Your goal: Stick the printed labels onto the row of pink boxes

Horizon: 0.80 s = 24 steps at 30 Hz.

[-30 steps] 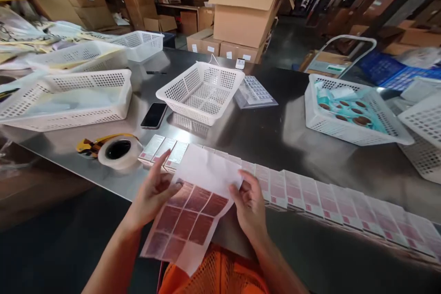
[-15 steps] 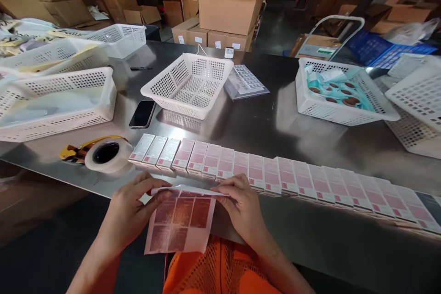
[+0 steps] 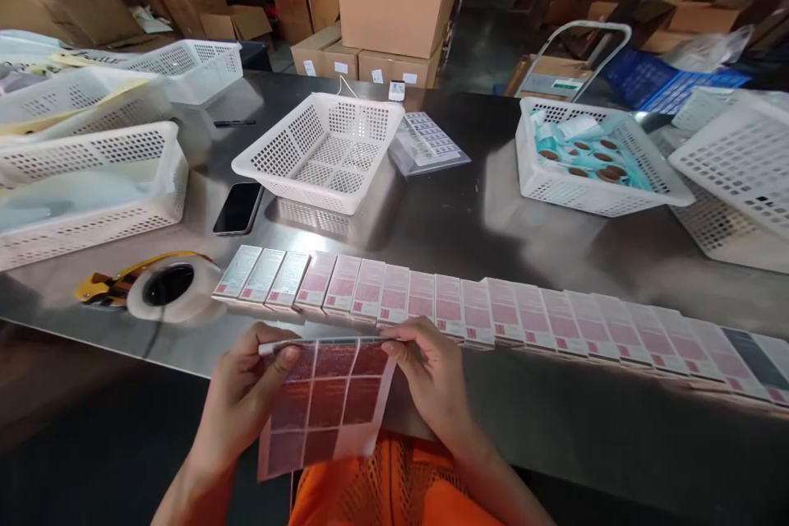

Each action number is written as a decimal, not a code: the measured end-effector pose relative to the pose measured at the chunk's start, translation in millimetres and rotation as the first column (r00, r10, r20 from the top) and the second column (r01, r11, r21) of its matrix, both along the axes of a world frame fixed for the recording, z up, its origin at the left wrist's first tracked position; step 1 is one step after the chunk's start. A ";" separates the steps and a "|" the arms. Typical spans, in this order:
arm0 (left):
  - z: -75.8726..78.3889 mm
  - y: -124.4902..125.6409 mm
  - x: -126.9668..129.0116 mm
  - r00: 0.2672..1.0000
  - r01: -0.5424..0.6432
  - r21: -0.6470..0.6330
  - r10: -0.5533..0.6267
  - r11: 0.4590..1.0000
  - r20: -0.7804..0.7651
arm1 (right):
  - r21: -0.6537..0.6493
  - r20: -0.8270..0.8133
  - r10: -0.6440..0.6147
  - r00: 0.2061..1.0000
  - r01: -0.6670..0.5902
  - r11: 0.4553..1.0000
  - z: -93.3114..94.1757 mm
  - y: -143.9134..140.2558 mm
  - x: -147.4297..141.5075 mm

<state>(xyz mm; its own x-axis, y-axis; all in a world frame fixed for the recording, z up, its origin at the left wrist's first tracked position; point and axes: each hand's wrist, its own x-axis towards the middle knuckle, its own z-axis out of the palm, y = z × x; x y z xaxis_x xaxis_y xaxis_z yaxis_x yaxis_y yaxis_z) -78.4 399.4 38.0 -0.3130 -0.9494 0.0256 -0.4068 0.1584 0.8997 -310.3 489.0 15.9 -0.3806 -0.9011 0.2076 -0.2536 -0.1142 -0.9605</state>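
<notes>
A sheet of dark red labels (image 3: 326,403) hangs below the table's near edge, folded over along its top. My left hand (image 3: 246,394) pinches its top left corner and my right hand (image 3: 431,378) pinches its top right corner. Just beyond my hands, a long row of pink-and-white flat boxes (image 3: 493,314) lies side by side on the steel table (image 3: 468,222), running from left of centre to the far right edge.
A tape roll on a yellow dispenser (image 3: 166,289) and a black phone (image 3: 237,208) lie at the left. White perforated baskets stand around: an empty one (image 3: 324,148) mid-table, one with teal packets (image 3: 592,160) at the right, others (image 3: 86,181) at the left. Cardboard boxes (image 3: 394,4) behind.
The sheet's upper half has been folded down, so the white backing no longer stands up. My hands shifted to the fold's corners, and the whole row of boxes became visible.
</notes>
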 end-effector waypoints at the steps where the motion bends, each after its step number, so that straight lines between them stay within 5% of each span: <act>1: 0.2 0.3 1.0 1.000 0.002 -0.009 -0.002 1.000 0.007 | -0.026 0.010 -0.017 1.000 0.018 0.999 -0.7 -0.6 0.5; 14: 8.7 7.2 2.6 0.994 0.065 -0.223 -0.044 0.973 0.102 | -0.035 0.159 -0.127 0.979 0.134 0.990 -6.0 1.0 9.8; 24: 37.0 5.1 -1.5 0.909 0.414 -0.379 -0.355 0.828 0.217 | 0.168 -0.043 0.214 0.976 -0.205 0.964 22.2 9.4 -9.4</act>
<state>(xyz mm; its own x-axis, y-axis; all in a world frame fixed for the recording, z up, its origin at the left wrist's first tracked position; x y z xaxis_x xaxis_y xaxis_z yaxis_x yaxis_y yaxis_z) -79.9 404.5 75.0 -0.6788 -0.6633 0.3151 -0.3446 0.6666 0.6609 -319.7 498.5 38.0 -0.1710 -0.9828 0.0694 -0.2981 -0.0155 -0.9544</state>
